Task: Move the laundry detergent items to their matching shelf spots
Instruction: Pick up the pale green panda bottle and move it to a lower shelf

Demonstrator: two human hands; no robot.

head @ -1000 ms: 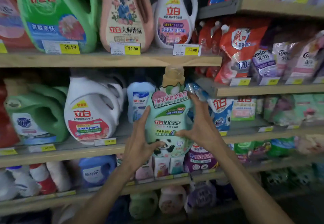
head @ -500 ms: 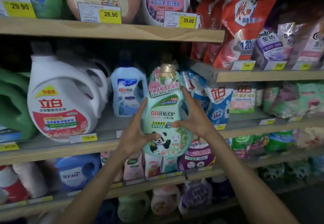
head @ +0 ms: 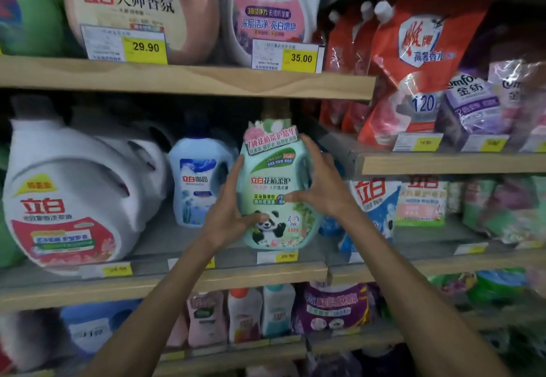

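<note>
Detergent in a pale green panda-labelled bottle (head: 276, 196) is gripped between both hands over the grey middle shelf (head: 183, 240). The left hand (head: 229, 211) is pressed against the bottle's left side, its thumb laid across the panda picture; the right hand (head: 322, 187) is wrapped round the right side, fingers closed on the label. The bottle is held upright, its base at the shelf surface just behind a yellow price tag (head: 277, 256); whether it touches cannot be told. A blue-and-white bottle (head: 199, 181) is seen just to its left, a large white jug (head: 76, 196) further left, and blue refill pouches (head: 373, 208) to its right.
</note>
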